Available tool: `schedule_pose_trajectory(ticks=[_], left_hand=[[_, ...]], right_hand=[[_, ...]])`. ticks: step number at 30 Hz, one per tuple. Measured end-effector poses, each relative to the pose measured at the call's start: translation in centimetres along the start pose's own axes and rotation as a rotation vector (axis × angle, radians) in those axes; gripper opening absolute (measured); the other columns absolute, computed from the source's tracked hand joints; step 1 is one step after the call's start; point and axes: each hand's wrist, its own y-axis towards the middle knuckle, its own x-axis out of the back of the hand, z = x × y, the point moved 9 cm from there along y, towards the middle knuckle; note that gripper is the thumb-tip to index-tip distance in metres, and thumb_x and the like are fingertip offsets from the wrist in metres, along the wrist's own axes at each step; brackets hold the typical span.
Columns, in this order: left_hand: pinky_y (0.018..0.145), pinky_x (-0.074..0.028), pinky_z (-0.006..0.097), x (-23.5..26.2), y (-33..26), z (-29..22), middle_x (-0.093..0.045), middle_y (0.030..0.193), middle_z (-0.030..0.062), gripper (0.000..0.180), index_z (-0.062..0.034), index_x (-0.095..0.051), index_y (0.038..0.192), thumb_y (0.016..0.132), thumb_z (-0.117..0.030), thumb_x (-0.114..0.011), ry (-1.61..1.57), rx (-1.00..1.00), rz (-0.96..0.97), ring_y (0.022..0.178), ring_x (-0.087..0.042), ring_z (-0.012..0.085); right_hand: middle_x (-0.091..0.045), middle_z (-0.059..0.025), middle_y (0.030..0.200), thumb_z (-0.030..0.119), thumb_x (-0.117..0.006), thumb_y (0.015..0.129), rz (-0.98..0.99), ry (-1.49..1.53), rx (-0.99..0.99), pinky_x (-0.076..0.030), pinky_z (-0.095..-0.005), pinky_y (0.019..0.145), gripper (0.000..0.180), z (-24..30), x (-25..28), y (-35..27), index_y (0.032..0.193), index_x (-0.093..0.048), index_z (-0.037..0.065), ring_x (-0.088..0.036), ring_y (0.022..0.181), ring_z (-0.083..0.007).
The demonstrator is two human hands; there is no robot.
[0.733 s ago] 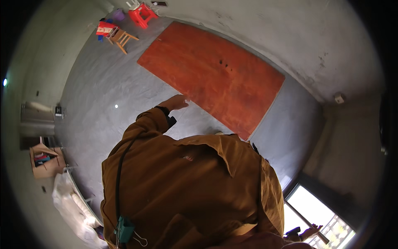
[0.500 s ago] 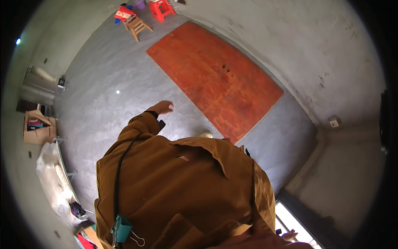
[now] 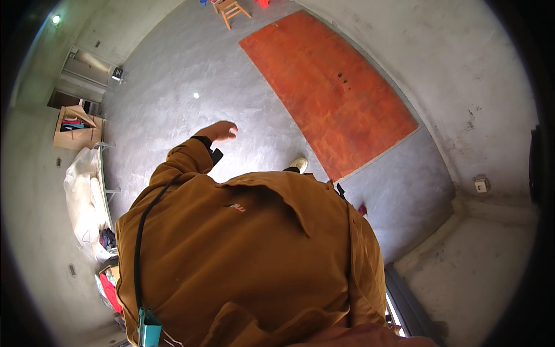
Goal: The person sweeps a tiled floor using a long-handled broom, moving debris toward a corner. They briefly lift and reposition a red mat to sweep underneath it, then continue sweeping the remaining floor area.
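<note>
Your left hand (image 3: 221,131) hangs above the grey floor (image 3: 167,110), fingers loosely curled; whether they hold anything, you can't tell. Rightward lies the red board (image 3: 329,101). Your right hand is out of sight.

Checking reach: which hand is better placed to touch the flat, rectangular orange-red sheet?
Left, probably. The left hand extends over smooth grey floor to the left of the sheet, apart from it. The right hand can't be made out.
</note>
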Motion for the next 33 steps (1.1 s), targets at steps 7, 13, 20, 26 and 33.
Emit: schedule_pose_trajectory(ticks=[7, 13, 20, 26, 33], left_hand=[[0.085, -0.045, 0.038, -1.8, -2.8, 0.1, -0.062, 0.103, 0.0139, 0.035, -0.0082, -0.058, 0.113, 0.081, -0.022, -0.063, -0.067, 0.070, 0.015, 0.099, -0.058, 0.0283], [0.086, -0.045, 0.038, -4.0, -4.2, 5.2, -0.062, 0.105, 0.0148, 0.034, -0.0057, -0.059, 0.111, 0.081, -0.022, -0.064, -0.053, 0.098, 0.009, 0.101, -0.058, 0.0285], [0.081, -0.047, 0.038, -7.4, -5.7, 8.5, -0.064, 0.098, 0.0145, 0.034, -0.0089, -0.059, 0.110, 0.080, -0.025, -0.065, -0.132, 0.083, -0.022, 0.094, -0.060, 0.0279], [0.078, -0.048, 0.036, -10.4, -8.3, 12.0, -0.065, 0.093, 0.0120, 0.031, -0.0073, -0.061, 0.106, 0.080, -0.024, -0.065, -0.170, 0.107, -0.072, 0.088, -0.061, 0.0245], [0.076, -0.049, 0.034, -17.5, -11.3, 20.0, -0.065, 0.092, 0.0125, 0.031, -0.0054, -0.062, 0.103, 0.078, -0.023, -0.068, -0.399, 0.267, 0.008, 0.086, -0.062, 0.0230]], right_hand=[[-0.060, -0.0177, 0.102, 0.014, -0.072, 0.070, -0.011, -0.054, -0.008, -0.049, -0.0351, 0.077, 0.058, -0.3, 3.7, 2.0, 0.122, -0.049, -0.003, -0.062, 0.087, -0.0210], [-0.060, -0.0181, 0.102, 0.013, -0.073, 0.069, -0.069, -0.163, 0.011, -0.050, -0.0355, 0.076, 0.060, -0.7, 8.8, 3.0, 0.122, -0.049, -0.003, -0.062, 0.087, -0.0212], [-0.059, -0.0185, 0.103, 0.011, -0.074, 0.067, -0.101, -0.822, 0.241, -0.050, -0.0361, 0.076, 0.062, 0.1, 13.9, 5.1, 0.122, -0.048, -0.003, -0.063, 0.086, -0.0214], [-0.057, -0.0131, 0.088, 0.014, -0.066, 0.074, 0.072, -0.481, 0.202, -0.049, -0.0372, 0.062, 0.039, -1.5, 7.2, 5.7, 0.107, -0.051, 0.000, -0.059, 0.071, -0.0216], [-0.050, -0.0034, 0.069, 0.018, -0.051, 0.083, 0.499, -0.034, 0.243, -0.044, -0.0337, 0.048, 0.007, -0.3, -5.3, 4.0, 0.080, -0.048, 0.012, -0.050, 0.056, -0.0164]])
